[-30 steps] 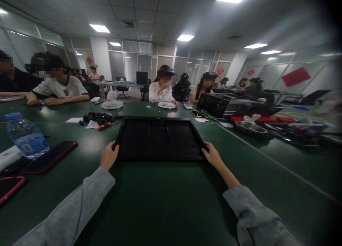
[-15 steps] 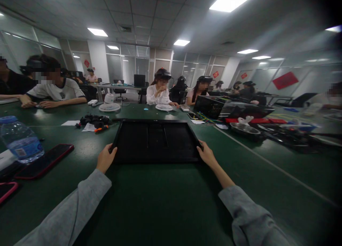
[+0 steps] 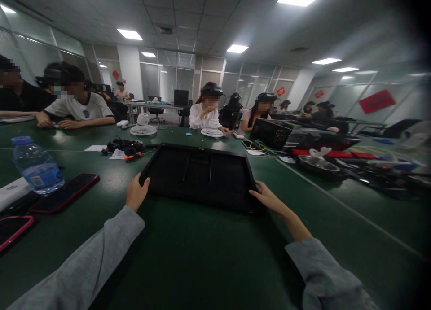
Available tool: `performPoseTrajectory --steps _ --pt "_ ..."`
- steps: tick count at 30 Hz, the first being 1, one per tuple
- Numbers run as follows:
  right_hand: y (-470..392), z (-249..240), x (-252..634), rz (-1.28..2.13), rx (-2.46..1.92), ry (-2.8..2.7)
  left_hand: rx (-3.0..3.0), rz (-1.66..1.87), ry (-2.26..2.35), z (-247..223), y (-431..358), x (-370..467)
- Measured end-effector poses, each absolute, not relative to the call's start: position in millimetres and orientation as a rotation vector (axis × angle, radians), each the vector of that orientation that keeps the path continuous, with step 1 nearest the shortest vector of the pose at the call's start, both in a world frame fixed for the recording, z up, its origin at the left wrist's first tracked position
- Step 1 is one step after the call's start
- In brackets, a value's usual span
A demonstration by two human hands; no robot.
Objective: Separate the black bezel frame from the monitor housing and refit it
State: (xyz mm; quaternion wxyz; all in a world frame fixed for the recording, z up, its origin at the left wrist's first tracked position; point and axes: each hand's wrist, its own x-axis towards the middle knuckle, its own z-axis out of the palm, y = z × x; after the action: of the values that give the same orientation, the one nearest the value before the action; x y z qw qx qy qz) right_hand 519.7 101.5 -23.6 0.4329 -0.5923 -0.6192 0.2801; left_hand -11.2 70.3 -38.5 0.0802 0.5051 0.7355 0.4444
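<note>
A wide black rectangular panel with a raised rim (image 3: 168, 171), looking like a monitor shell, is held over the green table (image 3: 202, 251). Its inner face is towards me, with a recessed strip in the middle. My left hand (image 3: 137, 192) grips the left edge, thumb on the near side and fingers partly hidden behind the rim. At the lower right corner, my right hand (image 3: 267, 197) is closed on the edge, thumb in front. The panel tilts, its right end lower and nearer. Whether its underside touches the table I cannot tell.
On the left are a water bottle (image 3: 37, 166) and phones (image 3: 67, 193). Black cables with orange parts (image 3: 124, 148) lie beyond the panel, near white fans (image 3: 143, 125). A metal bowl (image 3: 319, 165), laptops and tangled parts stand at right. Several people sit across the table.
The panel has turned from level to tilted, its right end dropping and swinging towards me. My right hand has moved slightly right and down with it. The camera view has shifted a little.
</note>
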Motion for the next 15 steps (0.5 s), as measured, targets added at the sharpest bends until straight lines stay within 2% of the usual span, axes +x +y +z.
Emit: performPoseTrajectory --steps 4,15 --pt "110 -24 499 0.872 -1.396 -1.261 1.491 1.35 2.19 -38 69 -12" --pt "110 -28 497 0.801 -1.305 -1.039 1.603 1.363 2.35 -41 73 -10"
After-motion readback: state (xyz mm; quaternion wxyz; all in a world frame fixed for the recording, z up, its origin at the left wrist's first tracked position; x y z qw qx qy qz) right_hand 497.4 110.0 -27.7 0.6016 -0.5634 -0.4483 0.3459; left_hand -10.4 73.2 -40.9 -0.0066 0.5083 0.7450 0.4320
